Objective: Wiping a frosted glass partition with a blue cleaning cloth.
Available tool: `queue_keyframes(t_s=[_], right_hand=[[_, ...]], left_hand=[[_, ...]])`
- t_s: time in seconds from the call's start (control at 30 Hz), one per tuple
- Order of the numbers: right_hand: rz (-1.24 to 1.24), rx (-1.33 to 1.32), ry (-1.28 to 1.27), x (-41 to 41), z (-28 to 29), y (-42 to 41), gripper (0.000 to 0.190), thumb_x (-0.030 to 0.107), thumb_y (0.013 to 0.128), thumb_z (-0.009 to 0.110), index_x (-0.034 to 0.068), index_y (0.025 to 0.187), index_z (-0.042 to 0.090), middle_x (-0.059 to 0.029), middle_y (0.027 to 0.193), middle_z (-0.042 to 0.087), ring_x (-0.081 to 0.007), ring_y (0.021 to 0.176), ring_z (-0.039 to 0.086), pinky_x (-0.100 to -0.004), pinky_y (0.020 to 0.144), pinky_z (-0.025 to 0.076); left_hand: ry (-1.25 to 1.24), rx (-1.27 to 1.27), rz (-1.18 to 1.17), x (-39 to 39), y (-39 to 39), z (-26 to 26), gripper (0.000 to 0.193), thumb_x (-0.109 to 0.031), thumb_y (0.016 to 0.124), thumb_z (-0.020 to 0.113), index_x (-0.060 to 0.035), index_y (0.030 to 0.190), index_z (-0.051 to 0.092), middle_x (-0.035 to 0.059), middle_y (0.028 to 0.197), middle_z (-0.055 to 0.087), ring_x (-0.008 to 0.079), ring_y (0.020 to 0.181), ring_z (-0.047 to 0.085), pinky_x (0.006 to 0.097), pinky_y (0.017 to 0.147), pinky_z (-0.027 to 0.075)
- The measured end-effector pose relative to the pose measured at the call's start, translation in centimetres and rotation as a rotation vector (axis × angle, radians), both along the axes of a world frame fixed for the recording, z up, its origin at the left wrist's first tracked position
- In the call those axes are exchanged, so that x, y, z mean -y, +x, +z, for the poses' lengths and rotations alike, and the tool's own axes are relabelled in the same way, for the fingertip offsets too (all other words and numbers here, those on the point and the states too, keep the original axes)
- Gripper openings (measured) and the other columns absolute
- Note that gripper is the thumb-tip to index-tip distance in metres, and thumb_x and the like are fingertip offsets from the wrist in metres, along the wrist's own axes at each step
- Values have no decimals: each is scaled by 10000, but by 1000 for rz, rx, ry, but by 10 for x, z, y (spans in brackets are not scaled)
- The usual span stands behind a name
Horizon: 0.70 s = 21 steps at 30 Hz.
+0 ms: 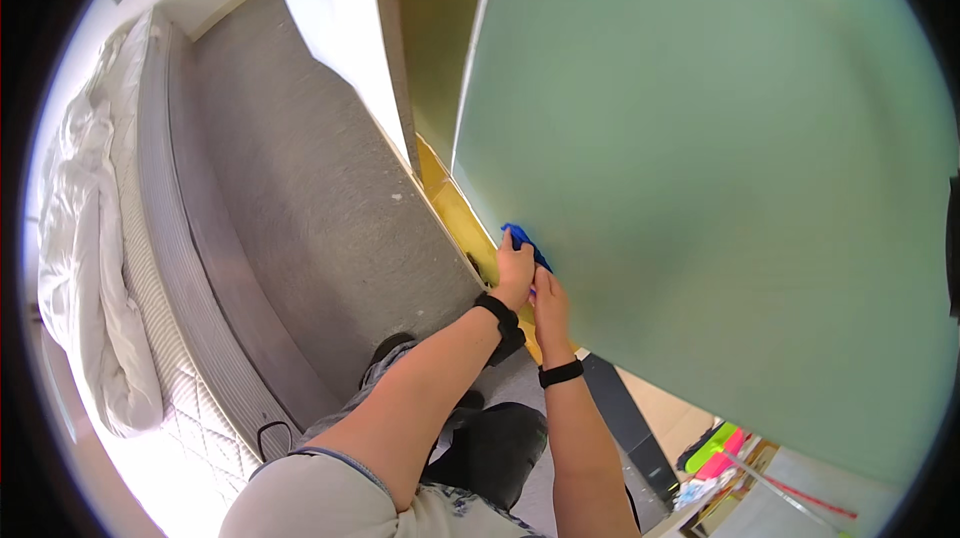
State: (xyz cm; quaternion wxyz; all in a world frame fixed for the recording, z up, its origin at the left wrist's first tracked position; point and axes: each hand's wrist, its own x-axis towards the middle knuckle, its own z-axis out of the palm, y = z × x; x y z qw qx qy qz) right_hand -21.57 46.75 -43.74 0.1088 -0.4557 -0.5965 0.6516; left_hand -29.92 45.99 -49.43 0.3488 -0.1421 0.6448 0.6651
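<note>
Both hands are close together at the left edge of a large pale green panel (697,163), low in its near part. My left hand (515,268) presses a crumpled blue cloth (531,247) on the panel's surface by this edge. Just right of it and touching it, my right hand (550,305) has its fingers raised against the lower end of the cloth; whether they grip it is hidden. A black band is round each wrist. Below the panel's edge runs a yellow ledge (461,227).
At the left a bed with a striped mattress (161,163) and a rumpled white cover (97,275) stands on a grey floor (322,185). A white panel (337,5) rises at the top. At the lower right lie a green and pink broom head (712,448) and a dark box-like strip (630,425).
</note>
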Motion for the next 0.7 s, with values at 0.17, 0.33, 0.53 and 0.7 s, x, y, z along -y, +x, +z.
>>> queue_keyframes(t_s=[0.17,0.33,0.53,0.7], right_hand=[[116,-241,50,9,64,-93,419,262,964,459,-44,1250,479,-140,1259,515,-199,1135,494,-300,951,395],[341,-481,244,7,95,-180,443,216,978,409,-8,1358,372,-132,1357,431,-206,1230,422,-324,988,377],[316,-659,284,1,40,-227,412,78,922,457,-21,1320,417,-179,1293,498,-232,1201,467,-319,1022,335],[271,-740,568,4,-17,-233,460,-22,874,512,-12,1324,418,-191,1301,496,-239,1206,468,-336,1017,341]], left_hand=[[-38,-457,300,27,-86,78,575,-133,826,585,-68,1358,375,235,1253,383,378,1124,456,400,961,393],[-173,-939,538,44,-155,138,621,-88,818,597,-60,1375,323,215,1341,309,384,1210,362,420,1026,312],[-342,-1282,536,34,-190,90,835,-99,697,666,-21,1398,220,244,1412,221,410,1299,238,481,1082,208],[-242,-1393,584,32,-198,31,843,-120,688,658,9,1390,209,251,1409,229,417,1309,225,487,1092,197]])
